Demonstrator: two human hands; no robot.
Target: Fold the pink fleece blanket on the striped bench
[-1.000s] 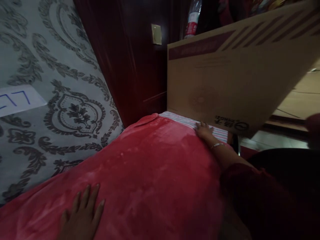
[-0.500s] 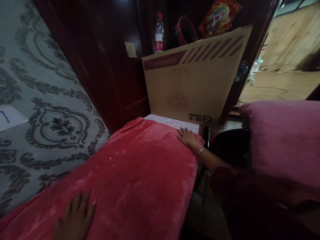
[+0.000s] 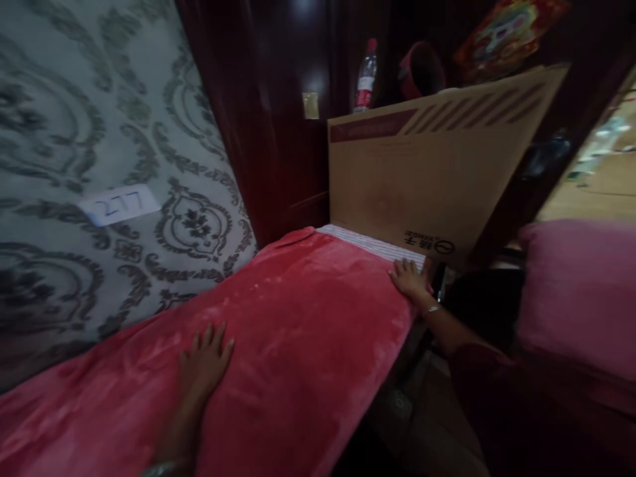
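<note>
A red plush blanket lies spread over a long, narrow bed-like surface. My left hand rests flat on its left part, fingers spread. At the far right corner of the blanket, my right hand lies palm down with fingers apart, close to the edge. Past the blanket's far edge a strip of striped cloth shows. What lies under the blanket is hidden.
A large cardboard box stands upright beyond the far end, with a plastic bottle behind its top. Patterned wallpaper with a numbered paper borders the left. A pink plush item is at the right.
The view has swung left, bringing more wallpaper and the whole numbered paper into sight. My left hand appears farther up the blanket; my right hand stays by the far right corner.
</note>
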